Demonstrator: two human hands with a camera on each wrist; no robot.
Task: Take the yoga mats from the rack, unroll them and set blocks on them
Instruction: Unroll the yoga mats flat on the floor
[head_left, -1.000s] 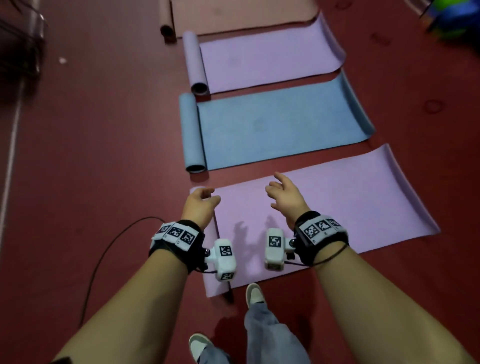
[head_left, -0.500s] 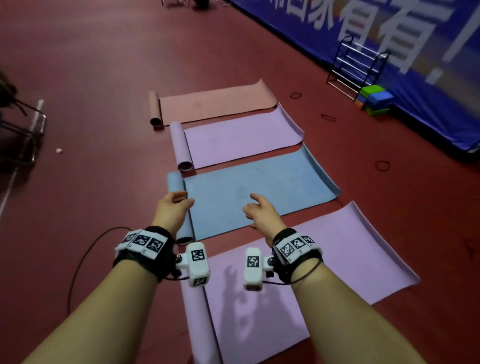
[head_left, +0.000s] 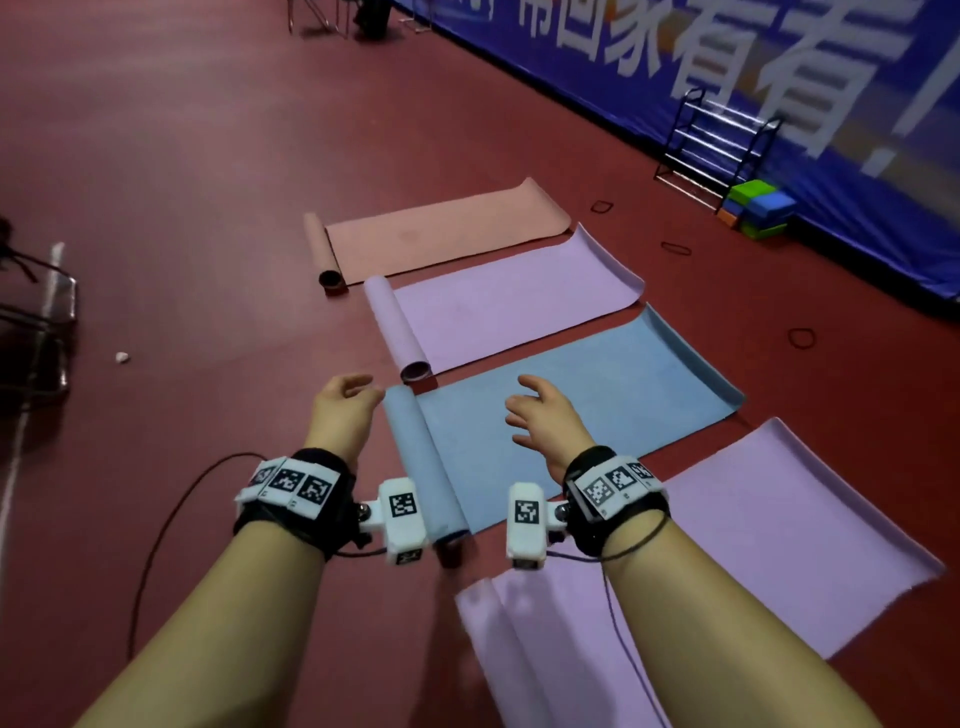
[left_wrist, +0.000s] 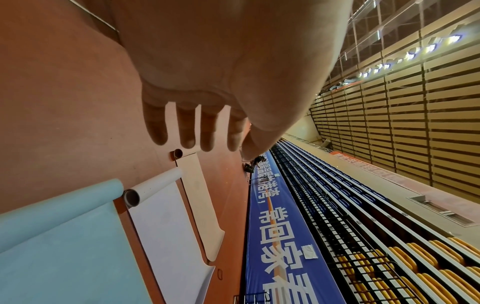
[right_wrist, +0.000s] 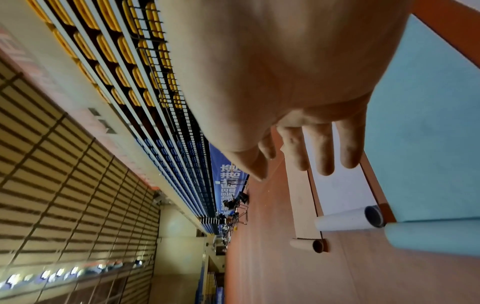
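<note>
While both hands hang in the air holding nothing, I read the layout from the left across. My left hand (head_left: 343, 410) sits just left of the blue mat's (head_left: 571, 400) rolled end, above bare floor, fingers loosely curled and spread, touching nothing; the left wrist view (left_wrist: 192, 125) shows gaps between the fingers and only floor beyond them. My right hand (head_left: 545, 415) hovers over the flat part of the blue mat, fingers relaxed and slightly apart, also empty, as the right wrist view (right_wrist: 322, 148) confirms.

Four mats lie side by side, each with its long axis running left to right and a leftover roll at its left end: the near purple mat (head_left: 753, 530), the blue one, the far purple mat (head_left: 509, 306), then the pink mat (head_left: 441, 228) farthest off. No block is on any of them.

By my judgement, the blocks come next. The stacked blocks (head_left: 761, 208) sit far right beside the black rack (head_left: 711, 140), well apart from both hands, with my right hand the nearer one.
</note>
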